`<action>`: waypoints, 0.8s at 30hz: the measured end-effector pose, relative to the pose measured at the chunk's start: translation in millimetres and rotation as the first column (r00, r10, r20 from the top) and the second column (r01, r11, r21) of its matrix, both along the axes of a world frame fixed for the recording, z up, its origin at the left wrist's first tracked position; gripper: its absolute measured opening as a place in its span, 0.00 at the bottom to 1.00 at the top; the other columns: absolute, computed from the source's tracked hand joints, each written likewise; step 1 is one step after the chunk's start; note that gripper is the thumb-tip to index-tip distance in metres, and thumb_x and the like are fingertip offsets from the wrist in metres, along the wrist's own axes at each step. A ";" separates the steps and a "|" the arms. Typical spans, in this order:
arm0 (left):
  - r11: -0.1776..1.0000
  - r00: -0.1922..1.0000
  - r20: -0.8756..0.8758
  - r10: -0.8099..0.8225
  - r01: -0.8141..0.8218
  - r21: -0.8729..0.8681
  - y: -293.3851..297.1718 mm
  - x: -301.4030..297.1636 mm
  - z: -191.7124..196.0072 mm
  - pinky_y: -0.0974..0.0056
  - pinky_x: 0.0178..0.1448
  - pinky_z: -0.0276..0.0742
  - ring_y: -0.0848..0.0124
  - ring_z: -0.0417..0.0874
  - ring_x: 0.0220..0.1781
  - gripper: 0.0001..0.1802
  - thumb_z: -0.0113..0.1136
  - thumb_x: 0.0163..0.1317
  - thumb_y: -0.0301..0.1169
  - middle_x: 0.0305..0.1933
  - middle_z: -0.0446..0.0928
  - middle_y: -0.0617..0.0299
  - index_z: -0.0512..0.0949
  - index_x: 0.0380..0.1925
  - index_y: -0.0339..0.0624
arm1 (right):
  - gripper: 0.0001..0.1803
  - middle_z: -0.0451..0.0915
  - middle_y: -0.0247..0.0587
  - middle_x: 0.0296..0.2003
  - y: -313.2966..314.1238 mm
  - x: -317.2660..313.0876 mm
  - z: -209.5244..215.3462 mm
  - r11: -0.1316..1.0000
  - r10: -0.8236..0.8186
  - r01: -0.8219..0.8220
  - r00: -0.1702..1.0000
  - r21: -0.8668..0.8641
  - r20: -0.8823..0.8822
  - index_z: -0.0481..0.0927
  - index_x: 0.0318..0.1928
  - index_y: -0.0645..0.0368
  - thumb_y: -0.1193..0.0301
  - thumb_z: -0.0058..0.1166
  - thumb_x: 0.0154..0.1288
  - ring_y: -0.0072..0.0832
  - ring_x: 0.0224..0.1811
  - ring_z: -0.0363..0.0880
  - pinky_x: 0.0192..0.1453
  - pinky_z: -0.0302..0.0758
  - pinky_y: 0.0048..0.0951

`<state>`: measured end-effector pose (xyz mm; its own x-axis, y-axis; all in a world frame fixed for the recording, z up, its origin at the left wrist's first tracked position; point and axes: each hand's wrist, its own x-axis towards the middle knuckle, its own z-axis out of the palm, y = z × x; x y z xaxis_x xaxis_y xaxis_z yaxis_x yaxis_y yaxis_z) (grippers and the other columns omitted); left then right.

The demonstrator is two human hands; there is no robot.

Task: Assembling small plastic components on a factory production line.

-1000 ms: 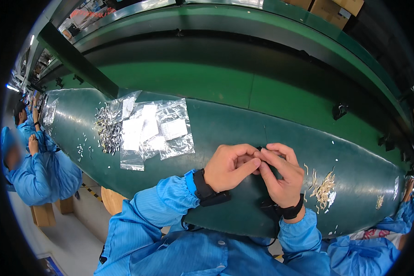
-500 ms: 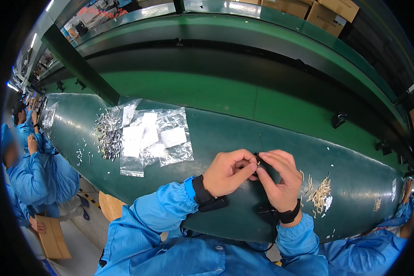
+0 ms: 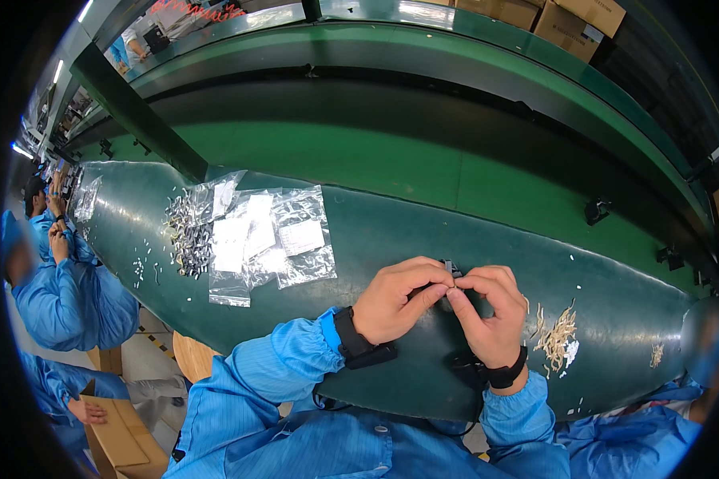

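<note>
Both hands meet over the green tabletop [image 3: 423,231]: the left hand [image 3: 395,299] and right hand [image 3: 491,315] pinch 1 small dark part [image 3: 450,270] between their fingertips, just above the surface. Judging by the heaps, work is midway: a pile of pale slivers [image 3: 559,335] lies right of the hands, while a heap of small metal pieces [image 3: 185,235] waits at left. Beside that heap lie several clear plastic bags [image 3: 284,239] with white rectangular labels [image 3: 302,237].
</note>
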<state>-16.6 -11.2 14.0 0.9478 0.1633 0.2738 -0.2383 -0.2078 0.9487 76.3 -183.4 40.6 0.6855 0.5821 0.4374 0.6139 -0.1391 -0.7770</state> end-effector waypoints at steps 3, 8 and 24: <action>0.999 1.000 -0.024 -0.008 0.009 0.053 1.0 -1.2 3.2 0.68 0.46 0.84 0.70 0.86 0.41 0.08 0.57 0.74 0.22 0.52 0.81 0.54 0.80 0.49 0.32 | 0.09 0.84 0.42 0.38 -0.2 2.5 0.2 1.000 0.025 -0.025 0.995 -0.003 0.093 0.87 0.40 0.61 0.79 0.70 0.57 0.39 0.43 0.81 0.47 0.78 0.35; 0.996 0.976 -0.199 -0.087 0.080 -0.041 2.2 -4.0 8.0 0.63 0.52 0.83 0.67 0.86 0.45 0.07 0.52 0.79 0.27 0.58 0.80 0.51 0.75 0.49 0.35 | 0.05 0.83 0.43 0.41 -0.3 -0.9 -2.5 0.999 -0.005 0.000 0.992 -0.042 -0.130 0.79 0.42 0.64 0.78 0.61 0.69 0.36 0.43 0.81 0.47 0.77 0.33; 0.916 0.988 -0.131 -0.083 0.023 -0.400 -4.9 -2.5 -3.1 0.66 0.59 0.75 0.76 0.79 0.55 0.17 0.54 0.74 0.19 0.53 0.77 0.61 0.63 0.58 0.41 | 0.05 0.86 0.40 0.29 -72.1 47.1 34.6 0.892 -0.343 0.229 0.905 -0.390 -0.253 0.85 0.39 0.65 0.79 0.64 0.63 0.21 0.31 0.84 0.38 0.80 0.25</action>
<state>-19.1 -16.1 10.9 0.9822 0.1785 0.0584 -0.0946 0.2018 0.9749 123.4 -255.5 75.2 0.9106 0.4131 -0.0128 0.2445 -0.5634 -0.7892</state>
